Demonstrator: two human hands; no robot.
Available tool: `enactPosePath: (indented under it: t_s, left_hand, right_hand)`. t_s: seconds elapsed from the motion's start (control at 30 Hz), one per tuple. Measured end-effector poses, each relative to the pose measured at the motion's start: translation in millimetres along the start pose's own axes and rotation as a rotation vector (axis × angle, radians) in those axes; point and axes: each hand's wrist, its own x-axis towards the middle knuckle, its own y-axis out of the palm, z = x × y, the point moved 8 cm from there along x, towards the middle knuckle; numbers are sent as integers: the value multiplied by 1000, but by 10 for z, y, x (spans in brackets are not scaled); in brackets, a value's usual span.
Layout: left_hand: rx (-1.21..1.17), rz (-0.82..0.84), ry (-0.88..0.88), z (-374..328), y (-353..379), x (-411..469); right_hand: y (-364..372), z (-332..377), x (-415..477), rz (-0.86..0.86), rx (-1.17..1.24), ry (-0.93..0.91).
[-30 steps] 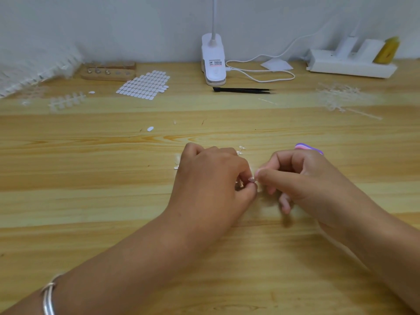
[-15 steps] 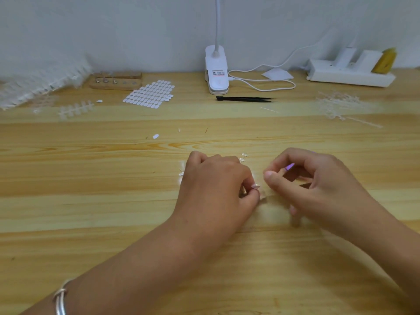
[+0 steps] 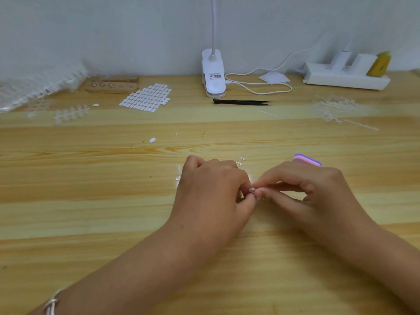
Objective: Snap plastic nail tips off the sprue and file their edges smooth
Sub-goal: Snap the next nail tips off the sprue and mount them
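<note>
left hand: fingers curled in, thumb and forefinger pinched together at the tips, knuckles up, low over the table
right hand: thumb and forefinger pinched, tips touching the left hand's tips; other fingers curled under
clear plastic nail tip piece: pinched where both hands' fingertips meet, just above the table, near centre; only a small pale glossy bit shows, the rest is hidden by fingers
pink and purple layered file block: sticks out just past the right hand's knuckles; cannot tell if it is held or lying on the table
small clear plastic bits: on the table just behind the left hand; a few more at its left side
light wooden table: carries everything
clear sprue strip with tips still on: far left, well apart from the hands
pile of bare clear sprues: far right
bagged stack of clear sprues: back left corner
sheet of white oval stickers: back, left of centre; one loose white oval lies nearer
wooden holder block: behind the sticker sheet
white clip lamp: back centre, white cable looped to its right
black tweezers: flat, just in front of the lamp
white power strip: back right, by the wall
silver bracelet: on the left wrist
</note>
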Motion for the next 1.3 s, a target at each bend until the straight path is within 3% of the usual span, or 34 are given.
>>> enactPosePath:
  t_s: [0.37,0.67,1.1,1.3]
  left_hand:
    - [-17,6,-16,13,-16,-12]
    - [-15,-17,-6,14,-22,-14]
    - [-48,-14,-14,46,-13,6]
    - [-17,-3,-9,43,-3,9]
  right_hand:
    - [-145,-43,-20,-173,133,33]
    - [-53,-49,-18,-58,138,42]
    - [12,200,53,34,-172,-105]
    - [1,212,114,92,-216,-68]
